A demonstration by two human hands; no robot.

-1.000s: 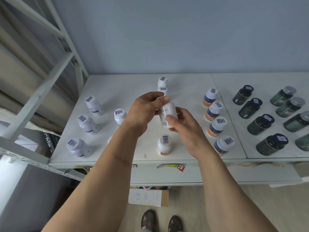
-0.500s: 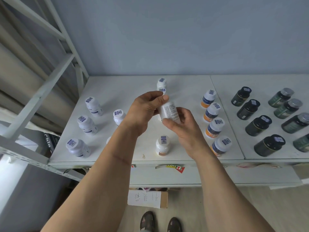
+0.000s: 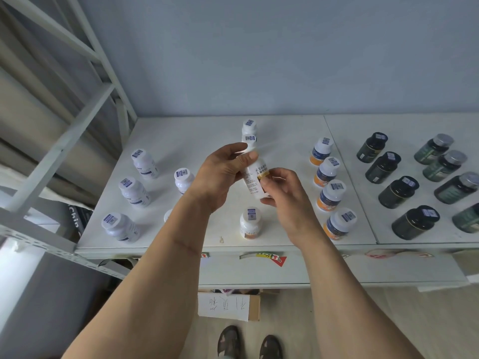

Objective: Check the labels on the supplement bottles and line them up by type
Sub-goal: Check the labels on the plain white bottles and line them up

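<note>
Plain pale blue-grey wall (image 3: 259, 53) behind, evenly lit, no window in view. White surface (image 3: 181, 146) ran against it, made of two panels with a seam (image 3: 350, 177) between them. Front edge had peeling stickers (image 3: 267, 256). White metal shelving frame (image 3: 77, 81) with diagonal braces stood at the left, touching the surface's corner. Floor (image 3: 388, 320) was beige. Cardboard box (image 3: 228, 304) with a handwritten paper label sat under the surface.

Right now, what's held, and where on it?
A white plastic supplement bottle with printed label, held by both hands: left hand grips its upper end, right hand pinches its lower end.
</note>
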